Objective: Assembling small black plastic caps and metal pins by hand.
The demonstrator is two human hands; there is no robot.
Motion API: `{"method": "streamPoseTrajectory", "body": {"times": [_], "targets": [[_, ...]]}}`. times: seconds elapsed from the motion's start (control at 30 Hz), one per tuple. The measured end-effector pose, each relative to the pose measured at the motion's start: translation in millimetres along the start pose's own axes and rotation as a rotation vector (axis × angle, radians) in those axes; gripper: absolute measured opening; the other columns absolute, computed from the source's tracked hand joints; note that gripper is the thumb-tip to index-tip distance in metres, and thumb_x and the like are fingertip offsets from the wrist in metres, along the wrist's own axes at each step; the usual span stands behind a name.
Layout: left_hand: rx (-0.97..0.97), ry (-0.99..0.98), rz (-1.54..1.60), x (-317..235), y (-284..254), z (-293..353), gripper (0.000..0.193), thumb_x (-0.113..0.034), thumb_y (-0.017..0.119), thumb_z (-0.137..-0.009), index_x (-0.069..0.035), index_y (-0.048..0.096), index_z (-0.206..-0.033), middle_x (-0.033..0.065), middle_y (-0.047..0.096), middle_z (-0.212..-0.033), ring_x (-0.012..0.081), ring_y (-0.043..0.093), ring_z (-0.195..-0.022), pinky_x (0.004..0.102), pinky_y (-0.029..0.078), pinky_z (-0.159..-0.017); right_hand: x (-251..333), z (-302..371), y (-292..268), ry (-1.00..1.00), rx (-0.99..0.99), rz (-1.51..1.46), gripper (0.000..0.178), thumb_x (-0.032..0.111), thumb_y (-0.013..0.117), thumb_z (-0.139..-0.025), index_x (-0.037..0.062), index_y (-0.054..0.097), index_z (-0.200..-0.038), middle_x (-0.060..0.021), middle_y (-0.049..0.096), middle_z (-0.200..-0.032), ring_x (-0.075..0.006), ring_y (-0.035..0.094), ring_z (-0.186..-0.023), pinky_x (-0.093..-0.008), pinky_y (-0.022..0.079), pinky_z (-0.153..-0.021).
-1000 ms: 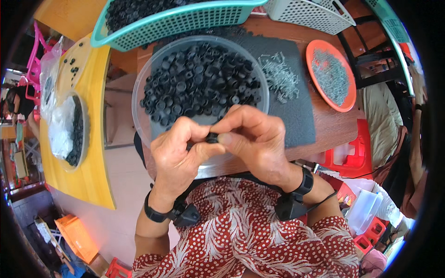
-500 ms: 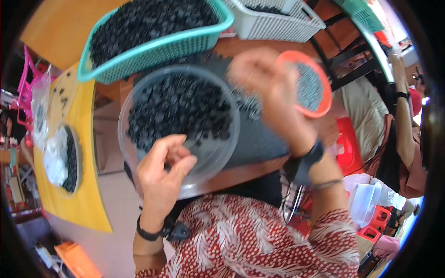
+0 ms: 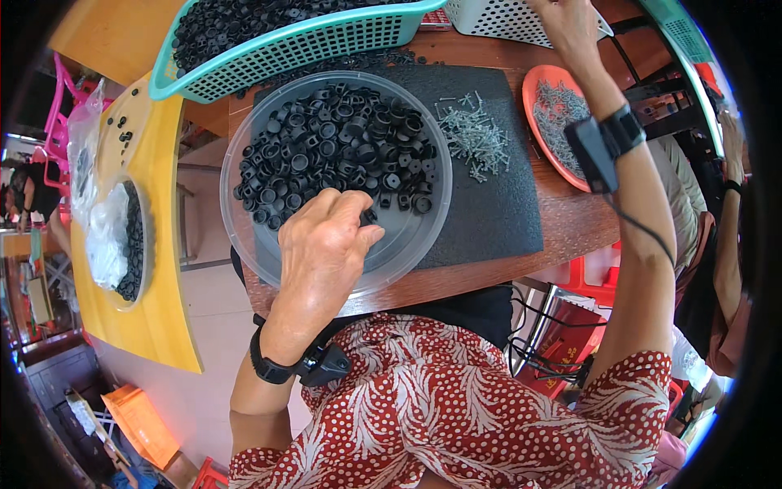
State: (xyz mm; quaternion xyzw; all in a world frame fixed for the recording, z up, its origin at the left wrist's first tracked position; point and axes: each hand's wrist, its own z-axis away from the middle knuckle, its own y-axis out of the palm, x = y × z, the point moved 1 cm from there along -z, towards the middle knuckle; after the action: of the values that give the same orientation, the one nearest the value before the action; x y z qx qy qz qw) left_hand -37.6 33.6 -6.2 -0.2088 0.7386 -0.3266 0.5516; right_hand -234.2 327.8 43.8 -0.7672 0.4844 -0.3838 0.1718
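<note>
A clear round plastic tub point(image 3: 444, 191) stands in front of me, filled with small black plastic caps point(image 3: 326, 134). My left hand point(image 3: 322, 240) is inside its near part, fingers curled down at the edge of the caps. The fingertips are partly hidden, so what they grip cannot be made out. At the top edge of the view, my right hand point(image 3: 570, 28) is over the white perforated basket point(image 3: 497, 20); its fingers are mostly cut off by the frame. Right of the tub, a pile of metal screws point(image 3: 476, 138) lies on a dark mat point(image 3: 497, 220).
A teal basket point(image 3: 326, 50) heaped with black parts stands behind the tub. An orange dish point(image 3: 533, 114) of screws sits at the right of the brown table point(image 3: 570, 213). On the left yellow table point(image 3: 167, 285) are another tub and plastic bags. Another person's arm point(image 3: 731, 220) shows far right.
My right hand has swung up and away from near the screws to the white basket. My left hand has shifted slightly right and up, over the caps. The whole view has moved a little.
</note>
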Motion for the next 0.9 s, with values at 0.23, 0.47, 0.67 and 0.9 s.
{"method": "streamPoseTrajectory", "body": {"times": [0.23, 0.47, 0.67, 0.9], "targets": [[0.016, -0.006, -0.168, 2.5, 2.2, -0.6, 0.022, 0.003, 0.068, -0.065, 0.002, 0.060, -0.086, 0.0090, 0.055, -0.070, 0.0173, 0.054, -0.059, 0.0275, 0.043, -0.055, 47.1, 81.2, -18.9, -0.173, 0.175, -0.274, 0.013, 0.007, 0.062, -0.078, 0.0007, 0.064, -0.089, -0.0048, 0.062, -0.076, -0.0122, 0.057, -0.070, -0.0236, 0.045, -0.064], [-0.020, 0.009, -0.041, 3.7, -7.6, -5.6, 0.023, 0.005, 0.066, -0.066, 0.001, 0.061, -0.089, 0.0082, 0.055, -0.070, 0.0157, 0.054, -0.059, 0.0269, 0.043, -0.055, 45.1, 133.5, -47.3, -0.114, 0.314, -0.348, 0.009, -0.001, 0.063, -0.076, 0.0014, 0.063, -0.085, -0.0088, 0.058, -0.074, -0.0193, 0.055, -0.067, -0.0286, 0.043, -0.059], [0.050, 0.101, -0.238, -3.9, 1.7, -5.5, 0.018, -0.001, 0.068, -0.066, 0.000, 0.060, -0.082, 0.0114, 0.054, -0.070, 0.0262, 0.055, -0.062, 0.0341, 0.043, -0.057, 47.8, 156.0, -51.7, -0.065, 0.310, -0.412, 0.010, -0.003, 0.064, -0.072, 0.0015, 0.062, -0.081, -0.0090, 0.059, -0.073, -0.0217, 0.056, -0.068, -0.0307, 0.043, -0.060], [0.073, 0.122, -0.219, -1.4, 4.1, -2.5, 0.014, 0.001, 0.065, -0.066, 0.002, 0.056, -0.077, 0.0138, 0.054, -0.071, 0.0278, 0.056, -0.064, 0.0340, 0.043, -0.058, 44.1, 170.7, -54.1, -0.138, 0.394, -0.377, 0.013, -0.002, 0.067, -0.067, 0.0028, 0.063, -0.078, -0.0093, 0.057, -0.070, -0.0272, 0.054, -0.067, -0.0349, 0.044, -0.061]]}}
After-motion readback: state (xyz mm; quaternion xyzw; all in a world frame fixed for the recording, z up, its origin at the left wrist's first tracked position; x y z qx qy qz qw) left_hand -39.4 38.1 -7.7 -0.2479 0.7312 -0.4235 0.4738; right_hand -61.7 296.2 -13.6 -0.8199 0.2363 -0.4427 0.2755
